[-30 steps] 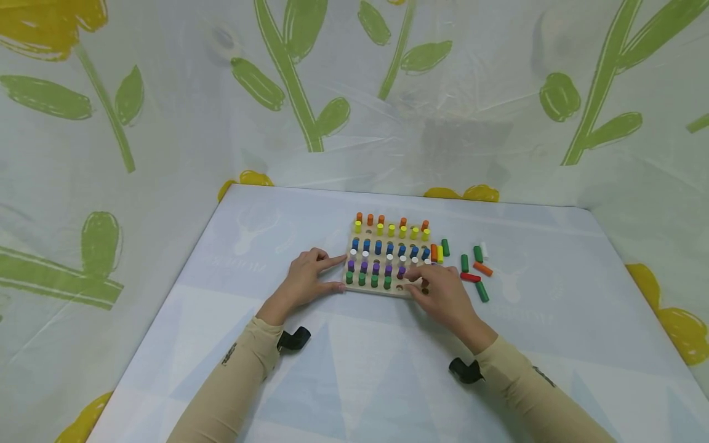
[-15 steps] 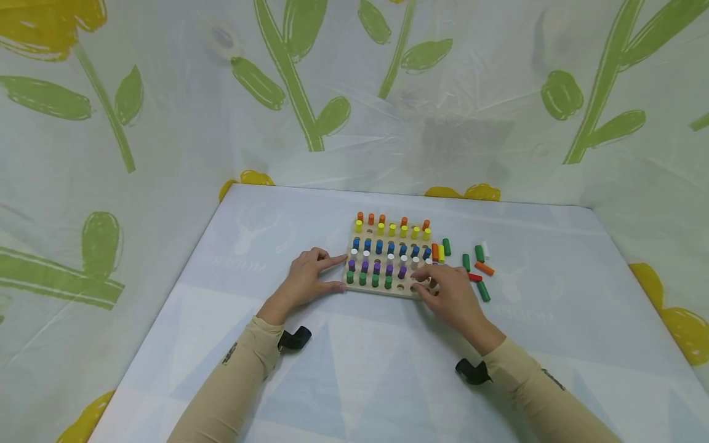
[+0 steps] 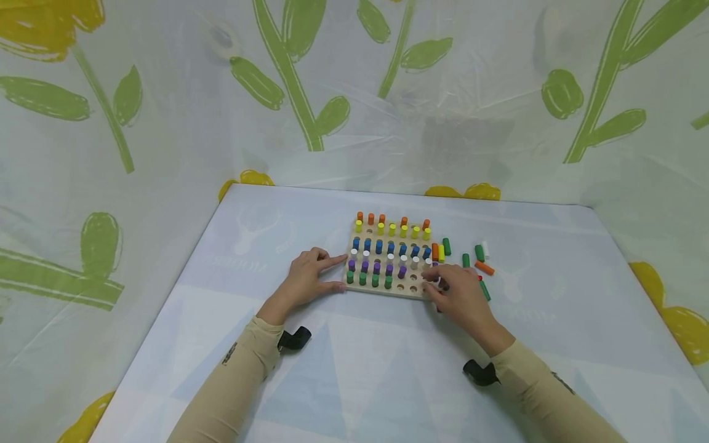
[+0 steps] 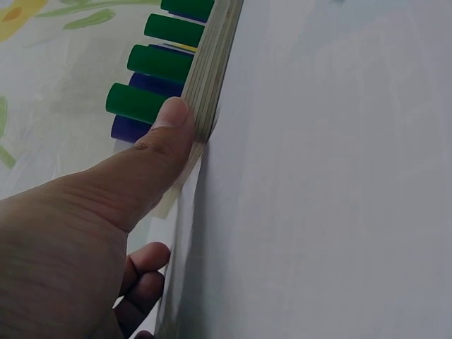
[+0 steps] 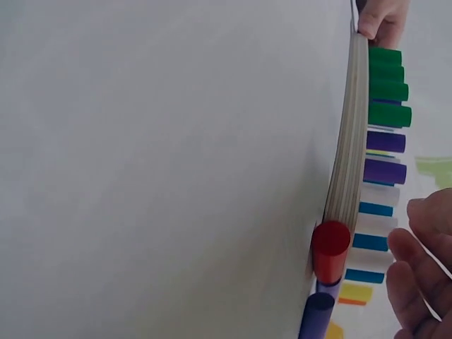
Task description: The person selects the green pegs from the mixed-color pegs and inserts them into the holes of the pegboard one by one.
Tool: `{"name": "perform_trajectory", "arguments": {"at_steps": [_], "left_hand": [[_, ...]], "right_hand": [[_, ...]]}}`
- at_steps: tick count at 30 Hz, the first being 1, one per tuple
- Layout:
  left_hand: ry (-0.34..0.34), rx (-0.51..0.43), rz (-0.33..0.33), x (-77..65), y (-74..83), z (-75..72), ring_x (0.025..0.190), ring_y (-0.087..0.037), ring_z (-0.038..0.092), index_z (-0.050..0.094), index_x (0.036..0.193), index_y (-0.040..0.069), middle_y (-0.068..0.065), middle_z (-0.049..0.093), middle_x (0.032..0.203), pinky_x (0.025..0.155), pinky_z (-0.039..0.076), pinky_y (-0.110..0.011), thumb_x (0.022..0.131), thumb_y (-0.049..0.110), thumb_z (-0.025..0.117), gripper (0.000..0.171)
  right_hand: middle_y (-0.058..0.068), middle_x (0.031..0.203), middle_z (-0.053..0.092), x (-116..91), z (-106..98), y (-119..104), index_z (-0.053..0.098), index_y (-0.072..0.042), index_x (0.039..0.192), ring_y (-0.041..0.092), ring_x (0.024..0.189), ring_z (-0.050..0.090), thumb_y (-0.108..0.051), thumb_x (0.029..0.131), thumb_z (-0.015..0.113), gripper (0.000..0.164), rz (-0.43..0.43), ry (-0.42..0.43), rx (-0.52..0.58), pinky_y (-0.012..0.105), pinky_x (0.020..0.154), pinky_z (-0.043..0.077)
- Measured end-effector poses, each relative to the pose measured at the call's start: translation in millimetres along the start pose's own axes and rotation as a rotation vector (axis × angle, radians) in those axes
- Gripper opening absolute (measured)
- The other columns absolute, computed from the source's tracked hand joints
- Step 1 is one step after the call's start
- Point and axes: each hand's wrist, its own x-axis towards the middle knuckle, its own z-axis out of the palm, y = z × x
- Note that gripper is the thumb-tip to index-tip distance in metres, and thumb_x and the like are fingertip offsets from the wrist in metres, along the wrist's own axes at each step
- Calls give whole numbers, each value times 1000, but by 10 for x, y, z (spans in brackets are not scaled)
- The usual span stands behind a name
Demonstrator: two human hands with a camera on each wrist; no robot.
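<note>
A wooden pegboard (image 3: 407, 295) carries rows of orange, yellow, blue, white, purple and green pegs. Several green pegs (image 3: 375, 280) stand in its nearest row, with bare holes to their right. At the board's left side, my left hand (image 3: 304, 277) touches the edge with its index finger and thumb; the left wrist view has the thumb (image 4: 159, 148) against the near corner. My right hand (image 3: 456, 295) is over the board's right end. In the right wrist view its fingers (image 5: 406, 247) are loosely bent beside the pegs, and I see nothing held.
Loose pegs lie right of the board, among them an orange peg (image 3: 484, 268), a white peg (image 3: 485, 249) and several green ones. The right wrist view shows a red peg (image 5: 331, 253) near the board's end, with purple pegs (image 5: 317, 318) below it.
My right hand has shifted rightward along the near side of the board, uncovering holes in the front rows. The left hand stays at the board's left edge.
</note>
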Motion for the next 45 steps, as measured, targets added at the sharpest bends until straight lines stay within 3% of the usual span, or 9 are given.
{"name": "perform_trajectory", "arguments": {"at_steps": [15,30,45], "left_hand": [[-6,0,-3,-2,0,-9,100,-24,39,53,149,29,-6,46,114,93,34,-44,85,51,78,72],[6,2,15,-2,-17,1,99,-24,39,54,149,28,-6,46,112,91,34,-42,85,50,79,72],[16,-5,29,-21,12,-24,97,-24,39,56,148,27,-6,46,111,89,34,-43,84,49,80,72]], "right_hand": [[6,97,72,-76,-91,140,73,-7,112,25,89,63,-19,92,77,24,75,-8,-25,58,98,35],[6,100,73,-149,-152,294,73,-8,111,24,88,60,-17,93,75,21,90,10,-40,53,87,38],[12,104,73,-208,-222,365,73,-5,112,29,90,62,-15,91,75,24,142,36,-88,55,87,40]]}}
